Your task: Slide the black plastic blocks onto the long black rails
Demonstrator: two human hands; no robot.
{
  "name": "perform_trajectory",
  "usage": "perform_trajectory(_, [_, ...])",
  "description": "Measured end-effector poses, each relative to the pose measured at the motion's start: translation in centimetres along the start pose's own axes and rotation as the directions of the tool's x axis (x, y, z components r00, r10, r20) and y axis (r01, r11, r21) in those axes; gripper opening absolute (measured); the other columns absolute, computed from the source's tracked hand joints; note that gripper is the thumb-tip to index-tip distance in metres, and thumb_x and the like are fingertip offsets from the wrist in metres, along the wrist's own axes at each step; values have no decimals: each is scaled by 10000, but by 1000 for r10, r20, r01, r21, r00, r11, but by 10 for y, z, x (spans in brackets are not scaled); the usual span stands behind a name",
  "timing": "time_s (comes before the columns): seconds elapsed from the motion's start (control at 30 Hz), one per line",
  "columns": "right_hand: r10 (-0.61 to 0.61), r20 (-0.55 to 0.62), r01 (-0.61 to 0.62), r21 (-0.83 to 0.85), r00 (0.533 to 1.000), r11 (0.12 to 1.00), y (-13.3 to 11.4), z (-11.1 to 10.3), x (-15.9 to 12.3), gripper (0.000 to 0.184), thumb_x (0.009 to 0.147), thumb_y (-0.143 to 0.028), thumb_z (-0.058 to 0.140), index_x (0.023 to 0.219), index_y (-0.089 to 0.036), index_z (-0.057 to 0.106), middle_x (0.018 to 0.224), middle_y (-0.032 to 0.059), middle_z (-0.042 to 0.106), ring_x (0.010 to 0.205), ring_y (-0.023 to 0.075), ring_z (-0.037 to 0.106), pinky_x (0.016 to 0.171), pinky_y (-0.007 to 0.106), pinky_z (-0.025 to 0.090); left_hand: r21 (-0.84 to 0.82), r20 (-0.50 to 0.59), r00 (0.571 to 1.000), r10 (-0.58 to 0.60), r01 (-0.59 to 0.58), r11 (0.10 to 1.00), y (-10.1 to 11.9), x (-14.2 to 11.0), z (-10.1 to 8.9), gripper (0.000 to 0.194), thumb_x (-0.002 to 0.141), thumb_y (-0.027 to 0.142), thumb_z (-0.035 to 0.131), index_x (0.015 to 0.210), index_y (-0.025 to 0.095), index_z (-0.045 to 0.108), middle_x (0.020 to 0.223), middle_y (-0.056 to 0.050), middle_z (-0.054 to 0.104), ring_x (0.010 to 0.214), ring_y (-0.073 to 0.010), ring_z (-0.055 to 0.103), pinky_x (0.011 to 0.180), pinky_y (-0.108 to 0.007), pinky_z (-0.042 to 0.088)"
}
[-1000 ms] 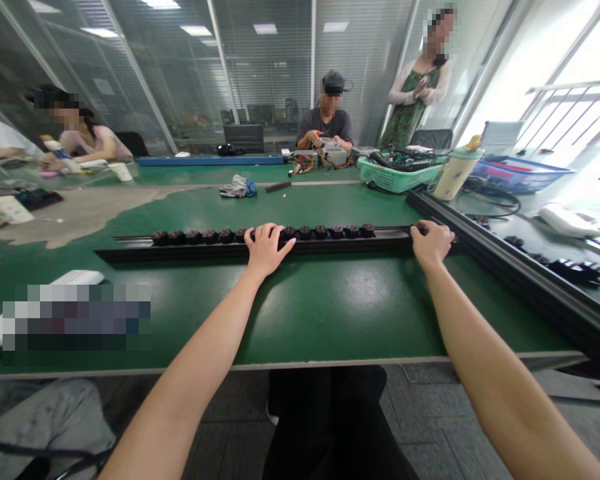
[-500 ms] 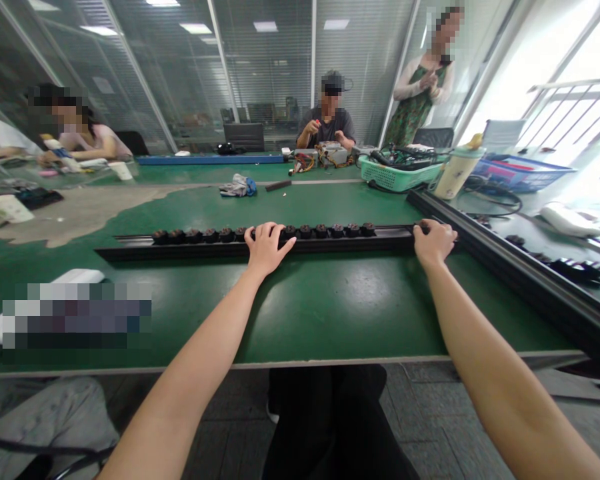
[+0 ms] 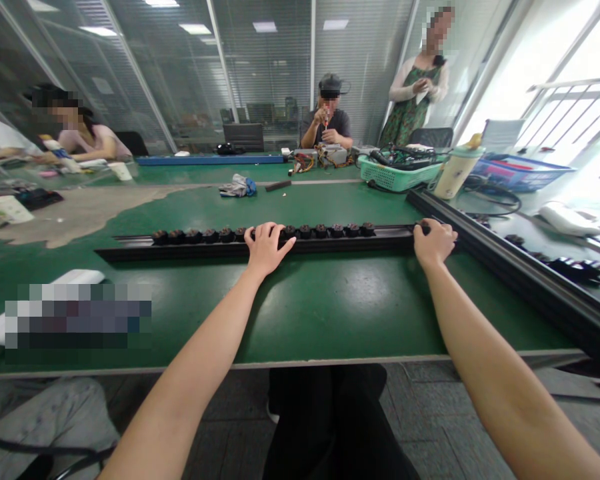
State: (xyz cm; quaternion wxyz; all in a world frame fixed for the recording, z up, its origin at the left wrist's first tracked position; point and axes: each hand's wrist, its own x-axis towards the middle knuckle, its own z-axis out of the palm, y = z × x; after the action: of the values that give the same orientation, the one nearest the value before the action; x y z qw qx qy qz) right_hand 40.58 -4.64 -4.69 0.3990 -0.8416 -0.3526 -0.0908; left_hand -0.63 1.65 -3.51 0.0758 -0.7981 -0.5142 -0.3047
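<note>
A long black rail lies crosswise on the green table, with a row of small round black parts standing along its channel. My left hand grips across the middle of the rail, fingers curled over the parts and thumb on the near side; the parts under it are hidden. At the rail's right end, my right hand is closed with thumb and fingers on it. Whether a small part is also between those fingers cannot be made out.
To the right, another black rail runs towards the table edge, with loose black parts beyond it. A green basket, a yellow bottle and a glove stand or lie farther back. Co-workers are across the table.
My hands and the rail have stayed in place. Across the table, the seated person has raised a hand, and the standing person has lowered their hands slightly.
</note>
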Motion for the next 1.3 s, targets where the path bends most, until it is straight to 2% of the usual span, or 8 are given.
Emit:
perform_trajectory(0.8, [29,-8,-29,3,1000,1000,3,-4,1,394,930,-340,543,1262,-226,721,1270,151,581,1150,333,472,994,542,433,4,21,1000,-9,9,1000,1,0,-2,455,1020,560,473,1343,287,639,1410,-114,601,1374,-315,469,1248,-558,167])
perform_trajectory(1.3, [-9,2,9,68,1000,998,13,1,7,395,933,-338,542,1266,-218,717,1302,138,614,1164,324,478,1000,494,434,3,13,1000,-4,4,1000,0,0,-1,451,1022,565,466,1337,295,641,1404,-119,610,1370,-317,480,1244,-562,175])
